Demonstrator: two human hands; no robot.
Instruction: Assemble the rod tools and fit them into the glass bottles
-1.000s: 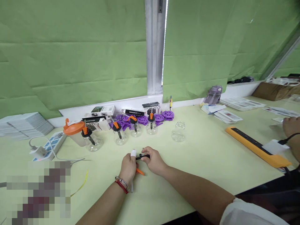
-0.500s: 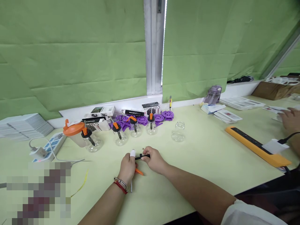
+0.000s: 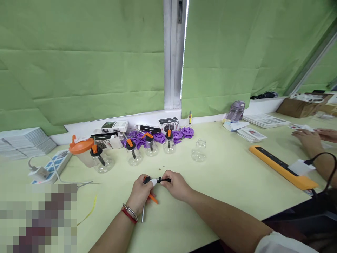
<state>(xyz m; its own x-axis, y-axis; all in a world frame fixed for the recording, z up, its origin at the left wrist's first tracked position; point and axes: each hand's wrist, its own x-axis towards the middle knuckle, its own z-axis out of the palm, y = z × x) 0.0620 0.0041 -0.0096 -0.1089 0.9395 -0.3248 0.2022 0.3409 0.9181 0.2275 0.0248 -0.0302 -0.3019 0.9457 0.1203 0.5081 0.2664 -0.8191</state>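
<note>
My left hand (image 3: pixel 140 191) is closed round a black-and-orange jar lid (image 3: pixel 146 180), mostly hidden by the fingers. From under this hand an orange lever (image 3: pixel 153 198) and a thin metal tube (image 3: pixel 143 213) stick out. A white cover sits on the thumb. My right hand (image 3: pixel 176 184) pinches a black handle-like piece (image 3: pixel 165 180) at the lid's right side; whether the two are joined I cannot tell. Beyond my hands stands a lidless glass jar (image 3: pixel 198 153). Several glass jars with black-and-orange lids, one of them a lidded jar (image 3: pixel 134 154), stand farther back to the left.
Purple plastic wheels (image 3: pixel 159 137) and small boxes (image 3: pixel 109 141) line the wall. An orange-lidded jug (image 3: pixel 84 156) and a power strip (image 3: pixel 55 167) are at left. On the right lie a yellow power strip (image 3: pixel 281 168) and papers (image 3: pixel 251 134); another person's hands (image 3: pixel 308 140) handle paper there.
The left hand has turned, bringing the lid's black-and-orange end into sight, with the thumb now across it. The right hand keeps its pinch on the black piece. The view has shifted slightly.
</note>
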